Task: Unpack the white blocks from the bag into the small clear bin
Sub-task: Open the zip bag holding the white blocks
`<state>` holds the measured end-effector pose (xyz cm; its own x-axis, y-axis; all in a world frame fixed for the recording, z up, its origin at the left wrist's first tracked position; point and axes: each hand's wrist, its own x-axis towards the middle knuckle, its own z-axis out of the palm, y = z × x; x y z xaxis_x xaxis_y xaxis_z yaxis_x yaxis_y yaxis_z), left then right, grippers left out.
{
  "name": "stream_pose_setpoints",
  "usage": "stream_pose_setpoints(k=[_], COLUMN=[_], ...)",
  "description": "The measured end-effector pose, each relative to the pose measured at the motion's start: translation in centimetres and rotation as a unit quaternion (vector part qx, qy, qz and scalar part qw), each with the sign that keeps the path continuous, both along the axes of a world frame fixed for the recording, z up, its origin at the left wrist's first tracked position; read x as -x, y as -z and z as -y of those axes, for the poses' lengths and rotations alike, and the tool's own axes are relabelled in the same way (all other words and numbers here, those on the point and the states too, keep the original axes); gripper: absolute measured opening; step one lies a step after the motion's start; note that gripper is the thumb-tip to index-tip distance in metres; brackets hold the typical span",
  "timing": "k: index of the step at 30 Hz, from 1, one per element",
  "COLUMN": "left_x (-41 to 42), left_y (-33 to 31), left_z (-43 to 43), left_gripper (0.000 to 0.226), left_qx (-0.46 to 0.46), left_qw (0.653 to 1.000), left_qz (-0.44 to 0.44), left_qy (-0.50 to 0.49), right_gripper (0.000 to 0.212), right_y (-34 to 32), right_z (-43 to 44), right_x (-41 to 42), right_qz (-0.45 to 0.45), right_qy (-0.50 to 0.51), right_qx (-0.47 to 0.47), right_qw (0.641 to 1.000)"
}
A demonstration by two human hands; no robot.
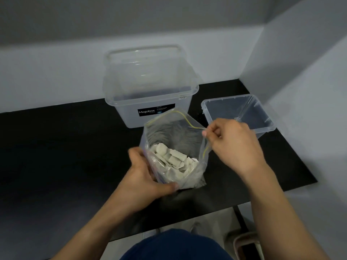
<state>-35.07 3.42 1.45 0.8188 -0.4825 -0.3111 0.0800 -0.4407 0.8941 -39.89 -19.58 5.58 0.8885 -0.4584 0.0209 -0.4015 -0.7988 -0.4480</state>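
While in two hands (144, 177) (234, 145), one bag (174, 132); two bins (150, 87) (231, 113).

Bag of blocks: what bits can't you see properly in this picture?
Head view only:
white blocks: piled up, lower ones hidden, so no count.
left hand: fingers partly hidden behind the bag.
big bin label: small print too blurry.
small clear bin: near rim partly covered by the right hand.
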Motion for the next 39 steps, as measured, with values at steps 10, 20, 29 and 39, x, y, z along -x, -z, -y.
stream_pose_setpoints(k=[10, 20, 29, 39], left_x=[-10.6, -9.8, -9.5, -9.7], left_y=[-3.2, -1.2, 3.0, 2.0], left_z=[-0.3, 1.1, 1.9, -0.3], left_gripper=[0.034, 0.021, 0.021, 0.055], left_qx=[-0.104, 0.277, 0.138, -0.026], left_qw=[0.967, 0.880, 0.939, 0.984], left_qz=[0.227, -0.336, -0.261, -0.155], left_qy=[-0.049, -0.188, -0.177, 0.080], right_gripper=[0.018, 0.028, 0.025, 0.030], right_y=[-0.3, 3.6, 9.1, 7.9], right_z=[-1.8, -1.4, -4.2, -3.0], right_x=[-4.0, -4.8, -5.2, -6.5], right_qz=[0.088, 0.101, 0.173, 0.174], right_qy=[-0.039, 0.011, 0.044, 0.187], right_qx=[-0.137, -0.277, -0.372, -0.642], right_qw=[0.986, 0.955, 0.911, 0.723])
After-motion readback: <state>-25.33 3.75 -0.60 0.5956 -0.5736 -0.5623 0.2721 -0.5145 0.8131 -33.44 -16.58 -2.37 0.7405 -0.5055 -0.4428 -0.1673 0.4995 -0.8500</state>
